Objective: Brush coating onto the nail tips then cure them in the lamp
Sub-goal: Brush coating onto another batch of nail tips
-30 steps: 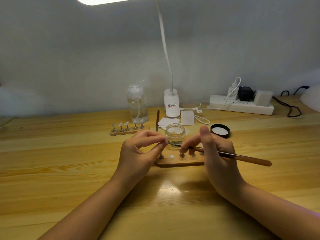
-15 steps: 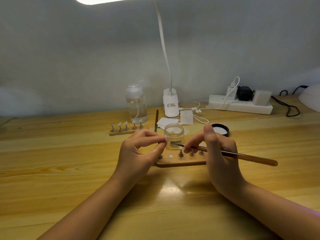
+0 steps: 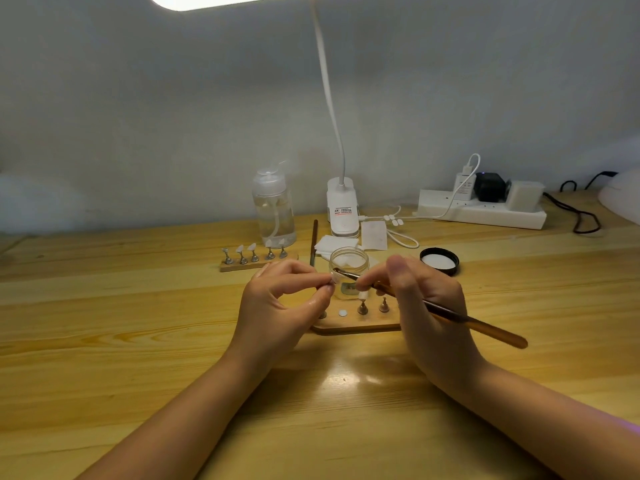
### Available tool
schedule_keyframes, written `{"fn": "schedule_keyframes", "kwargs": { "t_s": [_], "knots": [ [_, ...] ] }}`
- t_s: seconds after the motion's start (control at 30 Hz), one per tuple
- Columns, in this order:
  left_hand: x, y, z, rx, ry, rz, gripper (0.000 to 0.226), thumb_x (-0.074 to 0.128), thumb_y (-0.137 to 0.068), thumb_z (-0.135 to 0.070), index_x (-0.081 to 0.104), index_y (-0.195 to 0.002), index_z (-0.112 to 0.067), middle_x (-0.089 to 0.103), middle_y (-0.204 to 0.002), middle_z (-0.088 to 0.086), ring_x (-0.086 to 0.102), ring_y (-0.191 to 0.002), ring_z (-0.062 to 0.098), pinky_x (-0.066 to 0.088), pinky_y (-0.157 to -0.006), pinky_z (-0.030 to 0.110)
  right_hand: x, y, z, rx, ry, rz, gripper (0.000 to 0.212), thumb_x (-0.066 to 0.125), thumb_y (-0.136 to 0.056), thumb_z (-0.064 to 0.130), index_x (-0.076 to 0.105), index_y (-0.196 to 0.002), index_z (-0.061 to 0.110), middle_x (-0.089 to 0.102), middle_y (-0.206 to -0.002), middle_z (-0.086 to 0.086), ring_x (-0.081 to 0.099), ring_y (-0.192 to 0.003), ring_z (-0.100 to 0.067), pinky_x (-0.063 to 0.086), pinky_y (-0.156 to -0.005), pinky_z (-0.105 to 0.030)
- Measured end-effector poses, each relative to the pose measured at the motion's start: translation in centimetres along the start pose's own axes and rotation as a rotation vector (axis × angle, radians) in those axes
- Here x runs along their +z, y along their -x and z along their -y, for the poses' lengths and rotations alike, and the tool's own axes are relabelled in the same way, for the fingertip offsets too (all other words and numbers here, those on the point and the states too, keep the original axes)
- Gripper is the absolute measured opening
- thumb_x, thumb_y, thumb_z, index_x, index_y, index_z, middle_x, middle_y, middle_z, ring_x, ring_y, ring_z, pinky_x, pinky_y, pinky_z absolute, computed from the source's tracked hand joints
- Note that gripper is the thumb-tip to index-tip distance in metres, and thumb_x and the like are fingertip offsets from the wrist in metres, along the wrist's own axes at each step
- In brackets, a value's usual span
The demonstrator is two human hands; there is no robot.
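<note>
My left hand (image 3: 277, 303) pinches a small clear nail tip (image 3: 334, 279) between thumb and forefinger. My right hand (image 3: 426, 306) grips a brown-handled brush (image 3: 485, 327), and its bristle end touches the pinched tip. Just behind the hands stands an open clear glass jar (image 3: 349, 263). Under the hands lies a wooden holder board (image 3: 349, 323) with metal pegs, one carrying a white tip. A second wooden holder (image 3: 256, 263) with several nail tips on pegs sits further left. The white curing lamp (image 3: 623, 199) shows only partly at the right edge.
A clear pump bottle (image 3: 273, 209) and a white desk-lamp base (image 3: 342, 211) stand at the back. The jar's black lid (image 3: 439, 260) lies to the right, white wipes (image 3: 337, 242) and a spare brush (image 3: 313, 242) behind the jar. A power strip (image 3: 481, 211) with cables sits back right.
The brush tip has lifted from low in front of the jar up and left onto the tip pinched in my left hand. My left hand has stayed almost still.
</note>
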State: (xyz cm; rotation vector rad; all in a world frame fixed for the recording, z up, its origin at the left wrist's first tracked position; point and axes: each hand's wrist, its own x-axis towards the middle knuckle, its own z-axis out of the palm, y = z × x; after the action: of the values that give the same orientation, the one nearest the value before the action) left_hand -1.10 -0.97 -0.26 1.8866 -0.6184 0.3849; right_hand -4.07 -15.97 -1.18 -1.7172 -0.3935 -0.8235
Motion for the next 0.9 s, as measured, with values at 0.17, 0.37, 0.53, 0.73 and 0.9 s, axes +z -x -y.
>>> {"fn": "schedule_keyframes", "kwargs": {
  "t_s": [0.17,0.37,0.53,0.73,0.9],
  "knots": [
    [-0.02,0.00,0.03,-0.007,0.013,0.012,0.027,0.070,-0.075,-0.008,0.066,-0.082,-0.034,0.063,-0.081,-0.010,0.058,-0.086,0.010,0.042,-0.088,0.054,-0.83,0.62,0.18,0.003,-0.084,-0.001,0.042,0.037,-0.090,0.034,0.062,-0.062,0.013,0.061,-0.059,0.001,0.058,-0.057,-0.004,0.044,-0.058,-0.012],
    [-0.18,0.23,0.10,-0.010,0.017,0.011,0.028,0.070,-0.074,-0.005,0.066,-0.082,-0.032,0.062,-0.079,-0.011,0.057,-0.084,0.010,0.043,-0.087,0.054,-0.14,0.09,0.01,-0.026,0.015,0.001,0.038,0.034,-0.089,0.030,0.063,-0.070,0.014,0.064,-0.069,0.001,0.062,-0.069,-0.005,0.048,-0.065,-0.018],
    [-0.04,0.12,0.13,-0.016,0.018,0.022,0.026,0.070,-0.074,-0.006,0.067,-0.083,-0.030,0.063,-0.080,-0.009,0.058,-0.085,0.012,0.043,-0.088,0.054,-0.91,0.67,0.08,-0.031,-0.031,-0.013,0.041,0.031,-0.089,0.029,0.060,-0.062,0.018,0.061,-0.059,-0.001,0.058,-0.059,-0.004,0.045,-0.062,-0.015],
    [0.07,-0.07,0.01,-0.016,0.013,0.008,0.027,0.071,-0.073,-0.007,0.067,-0.080,-0.032,0.062,-0.078,-0.013,0.057,-0.082,0.007,0.043,-0.087,0.053,-0.30,0.26,0.04,-0.039,0.026,0.009,0.038,0.033,-0.089,0.029,0.062,-0.070,0.015,0.064,-0.069,0.001,0.061,-0.070,-0.006,0.049,-0.067,-0.023],
    [-0.07,0.03,0.09,-0.016,0.016,0.015,0.027,0.070,-0.074,-0.007,0.067,-0.080,-0.034,0.063,-0.079,-0.012,0.057,-0.085,0.010,0.043,-0.087,0.053,-0.69,0.40,0.05,-0.011,-0.037,-0.019,0.042,0.031,-0.089,0.030,0.060,-0.061,0.018,0.061,-0.059,0.000,0.058,-0.059,-0.006,0.044,-0.064,-0.012]
  ]
}}
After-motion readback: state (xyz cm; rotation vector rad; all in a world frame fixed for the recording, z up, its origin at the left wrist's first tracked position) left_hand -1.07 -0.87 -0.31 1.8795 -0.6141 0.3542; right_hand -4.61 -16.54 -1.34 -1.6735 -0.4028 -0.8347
